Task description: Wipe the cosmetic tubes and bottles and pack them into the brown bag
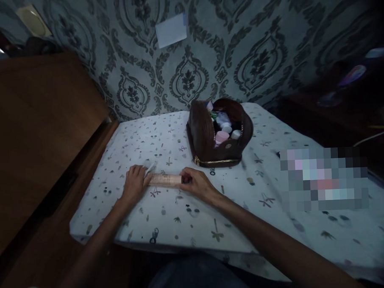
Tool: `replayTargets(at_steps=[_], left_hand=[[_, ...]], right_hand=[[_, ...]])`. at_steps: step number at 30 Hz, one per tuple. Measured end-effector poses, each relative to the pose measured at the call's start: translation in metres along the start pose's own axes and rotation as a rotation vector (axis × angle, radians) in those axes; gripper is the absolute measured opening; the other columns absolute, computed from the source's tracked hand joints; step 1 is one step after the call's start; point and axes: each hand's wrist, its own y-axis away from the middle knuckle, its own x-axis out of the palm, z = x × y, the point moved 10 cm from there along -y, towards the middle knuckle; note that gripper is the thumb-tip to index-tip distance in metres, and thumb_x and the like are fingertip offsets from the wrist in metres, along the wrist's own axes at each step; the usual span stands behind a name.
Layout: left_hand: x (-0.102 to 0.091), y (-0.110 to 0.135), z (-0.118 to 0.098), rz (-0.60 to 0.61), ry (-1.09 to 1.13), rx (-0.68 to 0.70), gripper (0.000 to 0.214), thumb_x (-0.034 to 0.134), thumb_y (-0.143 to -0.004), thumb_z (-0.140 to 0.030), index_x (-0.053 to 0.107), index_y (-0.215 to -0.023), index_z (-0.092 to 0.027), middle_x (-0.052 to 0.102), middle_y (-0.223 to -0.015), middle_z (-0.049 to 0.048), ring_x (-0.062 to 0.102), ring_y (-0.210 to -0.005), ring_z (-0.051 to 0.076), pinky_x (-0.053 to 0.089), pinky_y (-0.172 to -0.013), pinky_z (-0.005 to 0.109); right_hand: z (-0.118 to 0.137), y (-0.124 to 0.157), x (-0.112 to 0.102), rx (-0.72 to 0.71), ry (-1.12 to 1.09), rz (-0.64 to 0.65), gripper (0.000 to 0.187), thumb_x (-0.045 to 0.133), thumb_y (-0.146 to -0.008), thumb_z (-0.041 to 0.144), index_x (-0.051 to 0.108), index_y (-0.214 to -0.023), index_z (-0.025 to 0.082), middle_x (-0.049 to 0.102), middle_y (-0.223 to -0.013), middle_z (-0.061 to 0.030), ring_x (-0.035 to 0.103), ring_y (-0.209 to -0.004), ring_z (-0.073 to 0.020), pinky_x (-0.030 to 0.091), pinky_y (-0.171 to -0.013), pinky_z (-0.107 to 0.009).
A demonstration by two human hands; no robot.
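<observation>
A slim beige box with fine print lies level between my two hands, just over the patterned white sheet. My left hand is closed around its left end, where a thin white piece sticks up by the fingers; I cannot make out what that is. The fingers of my right hand pinch the box's other end, next to a small dark red part. Behind my right hand stands a brown toiletry bag, unzipped, with several bottles and a pink-capped container inside.
The mattress in its printed sheet sits against a patterned wall. A wooden cabinet stands on the left. Blurred-out items lie on the right side of the sheet. A dark shelf area with objects is beyond.
</observation>
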Motion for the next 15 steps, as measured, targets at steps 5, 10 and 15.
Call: replayTargets(at_steps=[5,10,15], left_hand=[[-0.006,0.002,-0.004,-0.047,0.063,-0.015,0.029,0.039,-0.101,-0.028,0.061,-0.115,-0.014,0.059,-0.112,0.0142,0.05,-0.106,0.027,0.047,-0.093,0.044],[-0.016,0.005,0.006,-0.027,0.019,-0.148,0.029,0.039,-0.099,-0.027,0.062,-0.114,-0.016,0.055,-0.109,0.0126,0.052,-0.101,0.026,0.05,-0.078,0.036],[-0.037,0.003,-0.008,-0.082,0.155,-0.131,0.028,0.038,-0.099,-0.027,0.063,-0.108,-0.018,0.053,-0.098,0.0054,0.055,-0.087,0.018,0.049,-0.072,0.03]], right_hand=[[0.004,0.002,0.001,-0.039,-0.097,0.02,0.035,0.069,-0.067,0.015,0.066,-0.101,0.02,0.061,-0.072,0.0048,0.054,-0.067,-0.0128,0.041,-0.065,-0.024],[0.01,0.002,0.001,-0.094,-0.023,0.026,0.031,0.07,-0.067,0.013,0.068,-0.097,0.02,0.061,-0.079,0.0021,0.055,-0.072,-0.0139,0.042,-0.069,-0.025],[0.013,0.001,0.001,-0.141,0.018,0.018,0.027,0.069,-0.068,0.011,0.069,-0.094,0.019,0.06,-0.082,0.0005,0.057,-0.076,-0.0152,0.042,-0.07,-0.026]])
